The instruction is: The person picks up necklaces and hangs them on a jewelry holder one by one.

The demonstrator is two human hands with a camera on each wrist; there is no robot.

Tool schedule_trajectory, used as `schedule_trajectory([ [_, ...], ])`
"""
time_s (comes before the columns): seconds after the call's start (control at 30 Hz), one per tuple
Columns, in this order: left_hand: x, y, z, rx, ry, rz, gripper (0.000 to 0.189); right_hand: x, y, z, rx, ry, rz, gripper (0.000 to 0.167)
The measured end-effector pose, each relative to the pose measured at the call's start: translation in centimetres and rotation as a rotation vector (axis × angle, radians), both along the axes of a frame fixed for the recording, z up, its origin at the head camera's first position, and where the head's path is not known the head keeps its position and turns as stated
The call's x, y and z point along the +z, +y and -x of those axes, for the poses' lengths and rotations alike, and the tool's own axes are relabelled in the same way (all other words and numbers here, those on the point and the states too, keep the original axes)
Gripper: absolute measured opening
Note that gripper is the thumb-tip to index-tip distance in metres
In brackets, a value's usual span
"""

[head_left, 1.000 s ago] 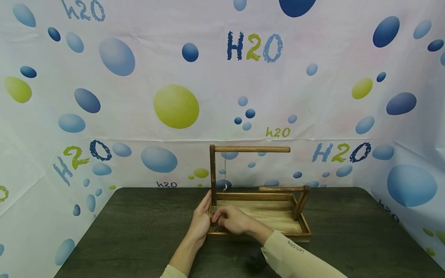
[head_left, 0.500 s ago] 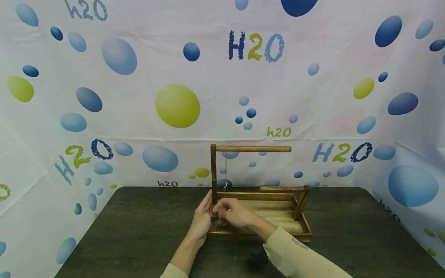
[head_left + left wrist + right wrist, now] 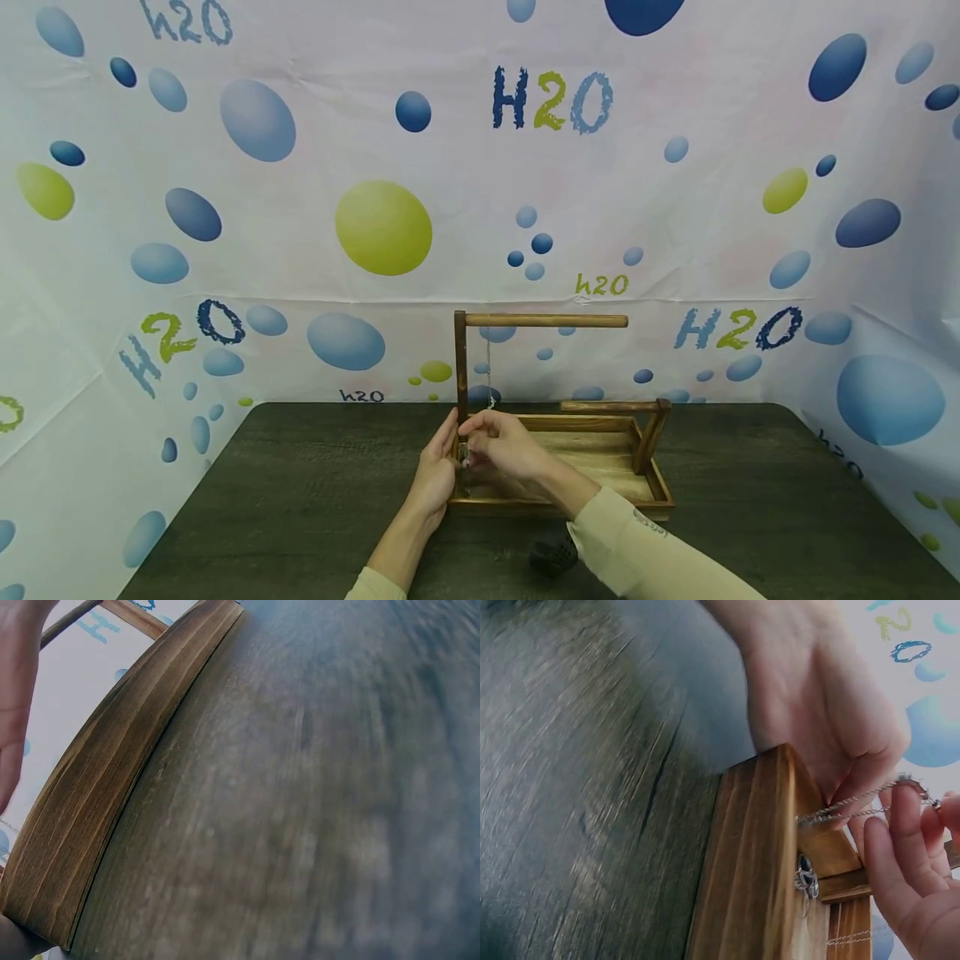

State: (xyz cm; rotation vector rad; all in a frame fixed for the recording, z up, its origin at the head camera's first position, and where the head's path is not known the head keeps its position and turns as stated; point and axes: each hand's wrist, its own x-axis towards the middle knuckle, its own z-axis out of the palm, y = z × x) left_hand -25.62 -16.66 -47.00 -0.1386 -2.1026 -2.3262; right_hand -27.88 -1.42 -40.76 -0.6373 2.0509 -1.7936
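A wooden jewelry stand [image 3: 558,507] has a shallow tray and two posts with bars. My left hand [image 3: 437,471] holds its left end, thumb over the rim and fingers along the outside. Over the tray's left end my right hand [image 3: 506,450] pinches a thin chain [image 3: 907,778] with small links or a clasp, its double strand running down toward the tray and the left thumb. A ring with a dark stone [image 3: 806,876] sits inside the tray near that end. From the taller bar [image 3: 547,321] hangs a fine necklace [image 3: 489,367]. The chain's lower end is hidden.
The shorter bar [image 3: 607,407] stands at the tray's right end. Near the right sleeve a small black object [image 3: 553,557] lies on the dark tabletop [image 3: 315,500]; its kind is unclear. A printed backdrop [image 3: 480,175] hangs behind the table.
My right hand has risen a little above the tray's left end, drawing the chain up. My left hand keeps its place on the stand.
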Motion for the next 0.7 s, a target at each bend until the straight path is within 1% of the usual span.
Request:
schedule_trajectory([
  [0.07, 0.0, 0.0, 0.0, -0.003, 0.004, 0.0, 0.083, 0.3, 0.0, 0.0, -0.01, -0.008, 0.007, 0.023],
  [0.23, 0.0, 0.1, 0.0, -0.003, 0.008, 0.004, 0.083, 0.8, -0.2, 0.0, -0.006, -0.028, 0.035, 0.022],
  [0.43, 0.1, 0.0, 0.0, -0.016, 0.009, -0.012, 0.083, 1.7, -0.6, -0.4, -0.009, -0.038, 0.09, 0.021],
  [0.53, 0.1, 0.0, 0.0, -0.02, 0.006, -0.013, 0.082, 2.1, -0.8, -0.7, -0.028, -0.035, 0.113, 0.021],
  [0.7, 0.2, 0.0, -0.1, -0.02, 0.004, -0.005, 0.082, 2.7, -1.0, -1.0, -0.072, -0.015, 0.119, 0.02],
])
